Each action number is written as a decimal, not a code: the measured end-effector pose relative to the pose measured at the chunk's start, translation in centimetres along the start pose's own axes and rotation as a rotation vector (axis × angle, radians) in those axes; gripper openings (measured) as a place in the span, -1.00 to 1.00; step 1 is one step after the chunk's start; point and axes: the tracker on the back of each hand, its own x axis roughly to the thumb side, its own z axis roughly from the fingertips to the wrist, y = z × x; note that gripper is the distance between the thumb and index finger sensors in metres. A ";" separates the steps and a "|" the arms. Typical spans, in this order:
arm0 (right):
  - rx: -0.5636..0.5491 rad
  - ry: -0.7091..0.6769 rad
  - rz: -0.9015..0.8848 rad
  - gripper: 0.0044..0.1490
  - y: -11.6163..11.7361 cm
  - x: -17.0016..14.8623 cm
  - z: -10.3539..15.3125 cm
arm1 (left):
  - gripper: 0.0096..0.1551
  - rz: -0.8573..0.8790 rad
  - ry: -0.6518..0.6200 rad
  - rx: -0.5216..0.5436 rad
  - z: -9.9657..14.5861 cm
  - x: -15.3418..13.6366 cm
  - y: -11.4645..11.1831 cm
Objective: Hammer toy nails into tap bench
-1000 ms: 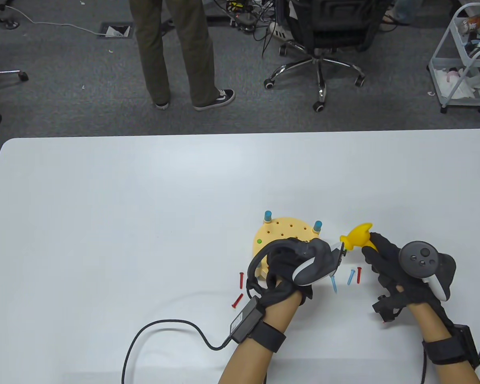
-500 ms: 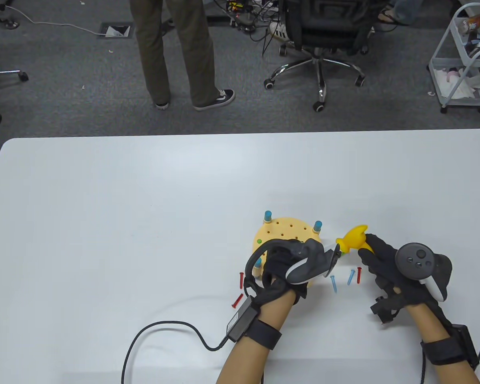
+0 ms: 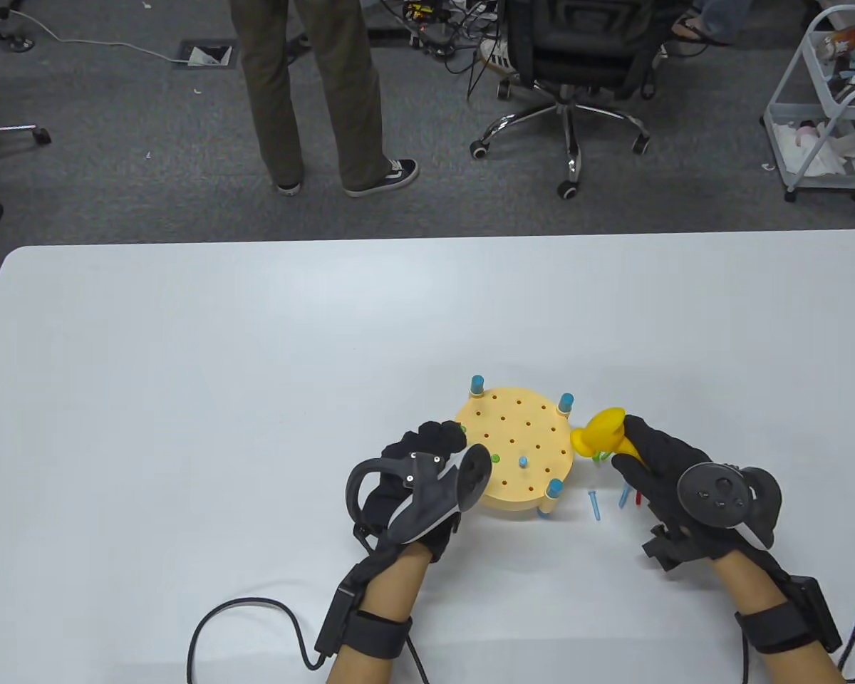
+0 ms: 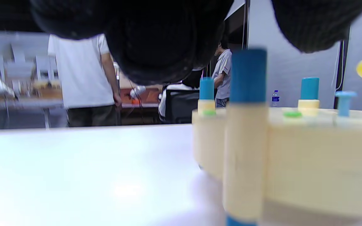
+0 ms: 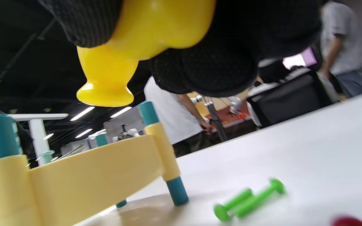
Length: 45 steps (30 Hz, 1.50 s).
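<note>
Risk lies with the blue nail (image 3: 522, 462) standing proud in the tap bench (image 3: 516, 445): a glancing blow from the yellow hammer (image 3: 600, 434) would likely tilt or eject it, and the bench might skid on the desk (image 3: 256, 370). The right hand (image 3: 673, 477) grips the hammer beside the bench's right edge; the left hand (image 3: 427, 467), fingers curled at the left rim, holds nothing visible. The bench is a round, pale-yellow perforated disc on blue-tipped legs, near the desk's front. Loose nails (image 3: 596, 504) lie beside it.

This is an office or lab room. It has gray carpet (image 3: 114, 164), a rolling chair (image 3: 577, 64) and tangled wires (image 3: 434, 21). A cart (image 3: 826, 107) stands nearby.
</note>
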 end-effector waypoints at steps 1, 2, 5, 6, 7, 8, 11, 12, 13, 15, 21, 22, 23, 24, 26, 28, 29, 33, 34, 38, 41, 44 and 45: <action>-0.003 -0.023 0.015 -0.18 0.1 0.5 -0.2 | -0.17 0.052 0.000 -0.011 -0.1 -0.3 -0.5; -0.001 -0.063 0.035 -0.18 0.3 1.2 -0.5 | -0.21 0.132 -0.007 -0.017 -0.2 -0.6 -1.4; 0.033 -0.154 0.091 -0.19 0.9 3.1 -1.4 | -0.35 0.232 -0.027 -0.056 -0.7 -1.1 -3.0; 0.032 -0.189 0.121 -0.19 1.1 3.7 -1.8 | -0.36 0.231 -0.042 -0.038 -0.7 -1.4 -3.3; 0.029 -0.210 0.138 -0.19 1.2 4.2 -2.1 | -0.37 0.234 -0.049 -0.019 -0.7 -1.4 -3.4; 0.007 -0.232 0.158 -0.19 1.3 4.7 -2.3 | -0.37 0.231 -0.051 -0.018 -0.7 -1.4 -3.7; -0.034 -0.251 0.166 -0.19 1.7 5.4 -2.8 | -0.39 0.230 -0.053 -0.012 -0.8 -1.4 -3.9; -0.013 -0.248 0.159 -0.19 2.0 5.5 -2.9 | -0.39 0.234 -0.055 -0.026 -1.0 -1.5 -3.9; 0.165 -0.294 0.200 -0.19 2.9 5.8 -3.1 | -0.39 0.228 -0.058 -0.049 -1.2 -1.5 -3.8; 0.072 -0.301 0.209 -0.19 2.5 6.1 -2.9 | -0.39 0.214 -0.060 -0.088 -1.6 -1.4 -3.6; 0.036 -0.300 0.178 -0.19 2.3 6.5 -2.5 | -0.39 0.181 -0.085 -0.103 -1.9 -1.4 -3.6; 0.154 -0.349 0.262 -0.19 3.3 6.5 -2.8 | -0.39 0.182 -0.085 -0.103 -1.9 -1.4 -3.7; 0.063 -0.287 0.318 -0.20 2.3 5.9 -2.1 | -0.40 0.183 -0.085 -0.104 -1.8 -1.4 -3.7; 0.107 -0.344 0.236 -0.20 2.5 6.3 -3.1 | -0.39 0.184 -0.084 -0.103 -1.8 -1.4 -3.7; 0.143 -0.297 0.310 -0.19 1.8 6.5 -3.0 | -0.39 0.182 -0.085 -0.106 -1.9 -1.5 -3.7; -0.105 -0.284 0.197 -0.20 0.9 6.4 -2.8 | -0.39 0.184 -0.083 -0.105 -1.9 -1.5 -3.8; -0.054 -0.289 0.193 -0.20 1.1 6.4 -2.6 | -0.39 0.184 -0.083 -0.104 -1.9 -1.5 -3.8; 0.065 -0.320 0.268 -0.20 2.1 6.3 -3.0 | -0.39 0.180 -0.081 -0.103 -1.8 -1.4 -3.8; 0.163 -0.280 0.276 -0.20 1.8 6.3 -3.1 | -0.39 0.176 -0.081 -0.103 -1.8 -1.5 -3.8; -0.051 -0.166 0.148 -0.19 0.3 4.0 -2.3 | -0.29 0.167 -0.076 -0.132 -1.4 -2.2 -3.9; -0.057 -0.108 0.166 -0.18 -0.8 1.7 -1.5 | -0.22 0.129 -0.005 -0.256 -0.7 -3.9 -4.0; -0.070 -0.052 0.190 -0.18 -1.7 0.0 -1.3 | -0.32 0.022 0.017 -0.438 -0.4 -4.6 -5.5; -0.085 -0.023 0.177 -0.18 -2.1 -0.6 -1.4 | -0.34 -0.024 0.025 -0.509 -0.5 -4.4 -6.1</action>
